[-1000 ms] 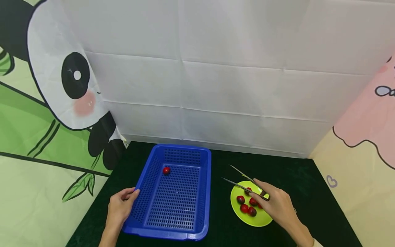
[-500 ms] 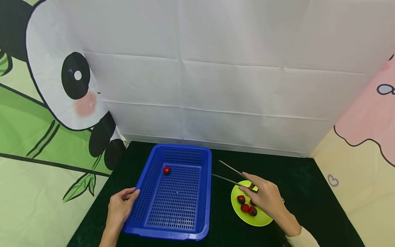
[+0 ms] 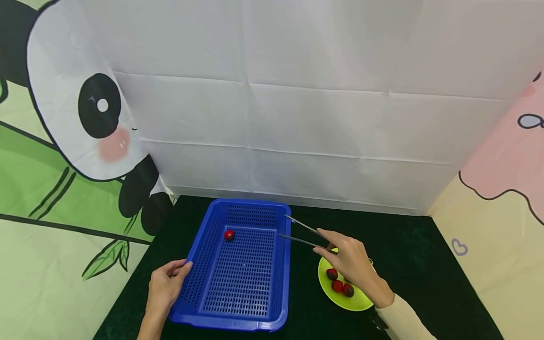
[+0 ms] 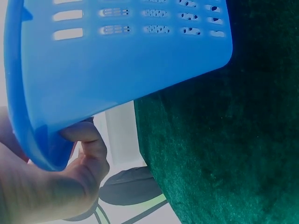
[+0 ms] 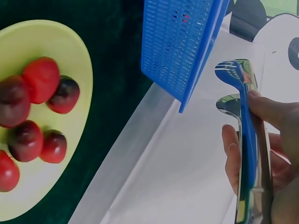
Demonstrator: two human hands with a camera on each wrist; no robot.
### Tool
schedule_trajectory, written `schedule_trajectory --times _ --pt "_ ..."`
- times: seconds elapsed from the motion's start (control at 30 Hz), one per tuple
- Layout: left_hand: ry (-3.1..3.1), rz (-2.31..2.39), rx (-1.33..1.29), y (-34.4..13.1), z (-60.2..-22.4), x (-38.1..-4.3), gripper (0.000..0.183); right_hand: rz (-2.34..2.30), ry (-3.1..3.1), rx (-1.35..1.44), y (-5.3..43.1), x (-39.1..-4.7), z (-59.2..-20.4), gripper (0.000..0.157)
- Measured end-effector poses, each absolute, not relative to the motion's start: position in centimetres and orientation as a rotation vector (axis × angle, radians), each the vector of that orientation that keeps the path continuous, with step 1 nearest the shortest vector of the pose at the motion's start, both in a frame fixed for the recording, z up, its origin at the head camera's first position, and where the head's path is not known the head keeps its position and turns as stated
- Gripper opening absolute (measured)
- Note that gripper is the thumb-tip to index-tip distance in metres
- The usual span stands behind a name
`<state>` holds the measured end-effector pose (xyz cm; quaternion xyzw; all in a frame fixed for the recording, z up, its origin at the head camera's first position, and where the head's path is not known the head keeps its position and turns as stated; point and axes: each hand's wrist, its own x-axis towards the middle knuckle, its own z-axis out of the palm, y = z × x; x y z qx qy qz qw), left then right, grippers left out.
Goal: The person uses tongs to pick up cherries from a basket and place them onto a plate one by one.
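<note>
My left hand (image 3: 165, 286) grips the left rim of a blue slotted plastic basket (image 3: 282, 302), thumb on top and fingers curled beneath, as the left wrist view shows. One small red fruit (image 3: 229, 235) lies inside the basket, towards the back left. My right hand (image 3: 346, 255) holds metal tongs (image 5: 254, 154), one end fork-shaped and the other spoon-shaped. The tongs' ends stand apart with nothing between them, over the basket's right rim. Under and beside the right hand is a yellow-green plate (image 3: 354, 304) with several red and dark round fruits (image 5: 41, 79), partly hidden in the head view.
A dark green cloth (image 3: 399, 259) covers the table. Behind it hangs a white sheet (image 3: 318, 118). Printed panels with a panda (image 3: 85, 141) and a pink shape (image 3: 505, 160) stand at the left and right sides.
My right hand has moved left and slightly back with the tongs, from over the plate to the basket's right rim. My left hand, the basket and its fruit have stayed put.
</note>
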<state>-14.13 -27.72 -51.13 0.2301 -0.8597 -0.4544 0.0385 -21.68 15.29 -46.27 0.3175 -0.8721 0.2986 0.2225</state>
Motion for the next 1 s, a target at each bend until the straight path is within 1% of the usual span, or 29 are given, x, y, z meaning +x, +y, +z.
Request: schedule_trajectory --times 0.13,0.33,0.67,0.8,0.9,1.0 --pt "-2.634 -1.386 0.71 -27.7 -51.1 -14.1 0.053 0.84 -2.406 0.917 14.4 -22.3 -45.9 0.047" --pt "-2.623 -1.37 0.706 -27.6 -51.1 -14.1 0.048 0.887 -2.429 0.961 13.0 -22.9 -45.6 0.048" --pt "-2.634 -1.406 0.708 -27.6 -51.1 -14.1 0.05 0.806 -2.53 0.918 10.4 -23.6 -44.9 0.047" --pt "-2.633 -1.416 0.716 -27.7 -51.1 -14.2 0.051 0.765 -2.546 0.949 9.6 -24.0 -44.8 0.05" --pt "-2.64 -1.431 0.727 -27.7 -51.1 -14.3 0.054 0.749 -2.567 0.966 9.0 -24.1 -44.8 0.053" --pt "-2.648 -1.446 0.735 -27.8 -51.1 -14.3 0.057 0.757 -2.589 0.977 8.4 -24.2 -44.8 0.052"
